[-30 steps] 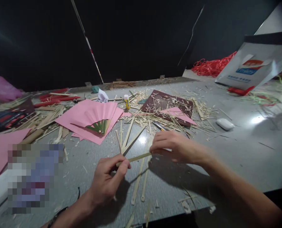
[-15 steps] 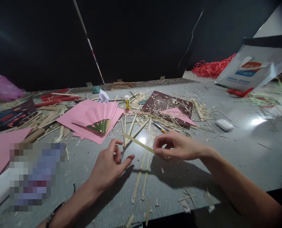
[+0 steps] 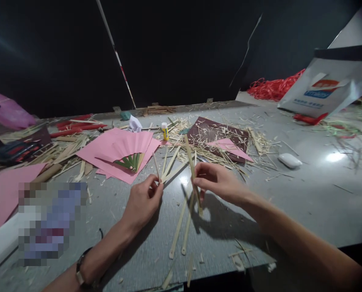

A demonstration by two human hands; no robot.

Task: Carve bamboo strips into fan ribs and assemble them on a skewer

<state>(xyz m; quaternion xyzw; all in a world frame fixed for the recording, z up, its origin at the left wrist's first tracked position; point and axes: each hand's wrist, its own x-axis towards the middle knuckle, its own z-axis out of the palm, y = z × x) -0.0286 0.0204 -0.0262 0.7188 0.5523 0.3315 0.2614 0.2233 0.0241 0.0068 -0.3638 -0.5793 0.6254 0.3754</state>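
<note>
Between the thumb and fingers of my right hand (image 3: 219, 181) stands a thin bamboo strip (image 3: 189, 152), tilted nearly upright above the table. My left hand (image 3: 143, 199) is closed in a pinch at the near end of several bamboo slats (image 3: 170, 165), which spread away from the fingertips and meet there. Two loose bamboo slats (image 3: 177, 233) with small holes at their near ends lie on the table between my hands. Beyond my left hand, a pink folding fan (image 3: 123, 146) with green and pale ribs rests on pink paper (image 3: 91, 150).
A yellow glue stick (image 3: 165, 132) stands behind the slats. Bamboo shavings cover a dark brown board (image 3: 196, 132). To the right are a white rounded object (image 3: 289, 160), a white bag (image 3: 327, 87) and red string (image 3: 272, 88). Red-handled tools (image 3: 77, 129) lie far left.
My left hand has moved from hovering with spread fingers to pinching the slats' joined end. The strip in my right hand has swung from pointing left to nearly upright.
</note>
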